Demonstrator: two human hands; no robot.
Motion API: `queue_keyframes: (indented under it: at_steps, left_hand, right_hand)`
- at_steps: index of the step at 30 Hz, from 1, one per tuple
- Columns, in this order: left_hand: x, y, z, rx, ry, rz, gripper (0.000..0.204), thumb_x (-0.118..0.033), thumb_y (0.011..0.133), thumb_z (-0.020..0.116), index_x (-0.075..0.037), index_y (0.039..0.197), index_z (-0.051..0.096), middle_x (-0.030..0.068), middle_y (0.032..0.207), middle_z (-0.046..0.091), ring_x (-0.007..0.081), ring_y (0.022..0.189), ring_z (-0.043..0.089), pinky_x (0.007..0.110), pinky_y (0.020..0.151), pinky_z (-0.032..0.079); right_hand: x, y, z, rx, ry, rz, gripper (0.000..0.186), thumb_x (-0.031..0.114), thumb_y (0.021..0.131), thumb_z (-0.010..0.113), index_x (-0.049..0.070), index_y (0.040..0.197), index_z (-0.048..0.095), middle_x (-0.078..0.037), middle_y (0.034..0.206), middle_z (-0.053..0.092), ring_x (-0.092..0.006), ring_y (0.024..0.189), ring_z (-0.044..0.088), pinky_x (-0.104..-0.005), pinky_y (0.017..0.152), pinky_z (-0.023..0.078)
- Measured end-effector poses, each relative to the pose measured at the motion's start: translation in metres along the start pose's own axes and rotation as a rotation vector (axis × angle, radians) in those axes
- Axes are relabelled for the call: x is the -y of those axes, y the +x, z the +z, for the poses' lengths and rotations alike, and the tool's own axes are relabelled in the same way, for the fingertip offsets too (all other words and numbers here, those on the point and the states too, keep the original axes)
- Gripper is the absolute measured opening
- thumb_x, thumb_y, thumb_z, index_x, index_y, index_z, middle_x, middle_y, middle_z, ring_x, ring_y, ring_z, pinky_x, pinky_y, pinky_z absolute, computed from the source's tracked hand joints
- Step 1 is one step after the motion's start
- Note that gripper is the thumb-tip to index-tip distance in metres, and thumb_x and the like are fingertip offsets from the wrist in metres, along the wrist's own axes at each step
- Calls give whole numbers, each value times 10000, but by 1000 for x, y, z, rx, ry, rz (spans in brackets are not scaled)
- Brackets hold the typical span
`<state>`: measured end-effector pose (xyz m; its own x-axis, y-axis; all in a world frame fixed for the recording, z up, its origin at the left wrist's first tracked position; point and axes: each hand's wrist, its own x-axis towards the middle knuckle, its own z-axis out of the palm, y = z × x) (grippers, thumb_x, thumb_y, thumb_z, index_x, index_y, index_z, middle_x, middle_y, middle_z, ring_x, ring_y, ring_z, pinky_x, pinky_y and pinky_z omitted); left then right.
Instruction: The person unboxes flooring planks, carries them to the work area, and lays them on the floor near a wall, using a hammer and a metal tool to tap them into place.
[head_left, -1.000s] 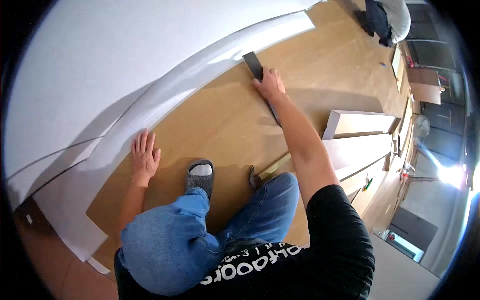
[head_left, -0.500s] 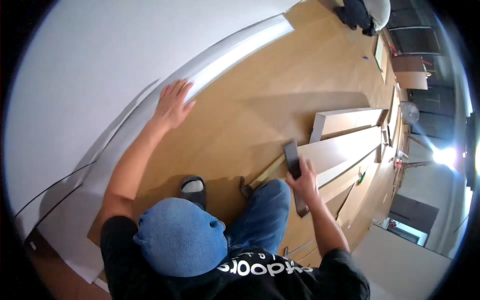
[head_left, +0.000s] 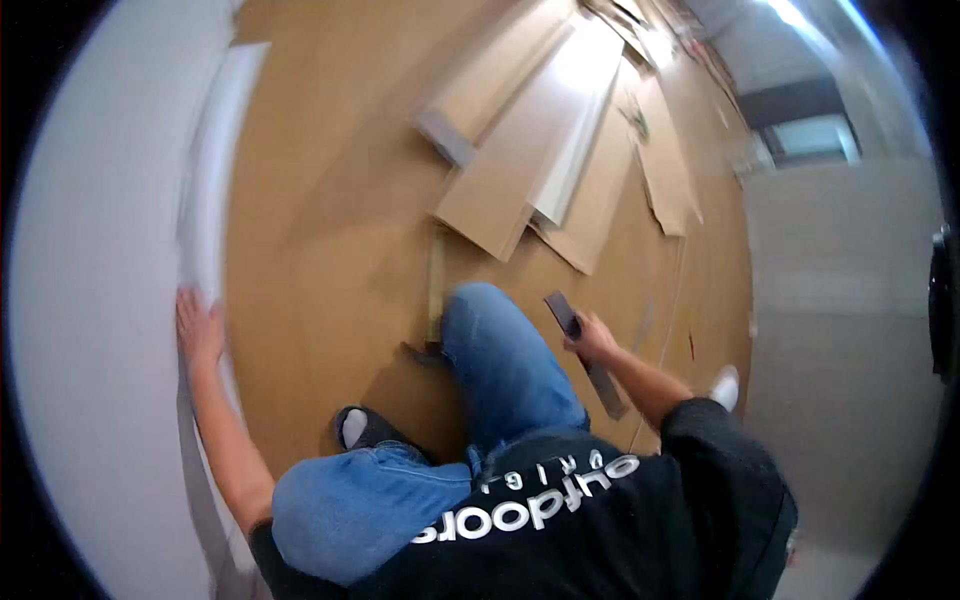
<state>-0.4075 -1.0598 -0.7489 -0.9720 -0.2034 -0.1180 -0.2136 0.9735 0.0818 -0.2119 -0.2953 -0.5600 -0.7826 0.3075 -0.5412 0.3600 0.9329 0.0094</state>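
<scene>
My left hand (head_left: 202,325) lies with its fingers stretched out on the long white strip (head_left: 222,150) that runs along the foot of the wall. Nothing shows in that palm. On the other side, beside my raised knee, my right hand (head_left: 595,338) grips a dark grey, flat, straight bar (head_left: 604,386) near its middle, holding it slantwise above the floor. Between my legs and the boards lies a hammer (head_left: 435,285), its pale wooden handle pointing away and its dark head near my knee.
Several long boards (head_left: 500,190) and a white-edged panel (head_left: 578,150) fan out across the tan floor ahead. Torn cardboard pieces (head_left: 668,170) lie to their right. A pale wall (head_left: 90,300) rises close on my left. Another pale partition (head_left: 845,300) stands at the right.
My view has swung to the right. My left hand now lies nearer my body along the strip. The bar, still in my right hand, has moved away from the boards.
</scene>
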Motion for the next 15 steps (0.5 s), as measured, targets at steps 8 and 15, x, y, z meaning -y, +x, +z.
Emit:
queue_keyframes:
  at_steps: [8, 15]
  left_hand:
    - [-17, -129, 14, -39, 342, 166, 558, -418, 1085, 485, -105, 1545, 435, 160, 1602, 415, 342, 1435, 458, 507, 1118, 415]
    - [-48, -172, 84, -9, 165, 252, 469, -413, 1066, 525, -104, 1419, 545, 110, 1351, 588, 275, 1189, 592, 412, 968, 481]
  right_hand:
    - [-122, -136, 140, 53, 318, 365, 750, 391, 801, 757, 89, 1440, 504, -263, 1246, 607, -434, 1238, 566, -484, 1044, 490]
    - [-182, -121, 243, -1, 472, 497, 738, 375, 842, 764, 126, 1466, 459, -240, 1343, 541, -435, 1308, 514, -517, 1087, 464]
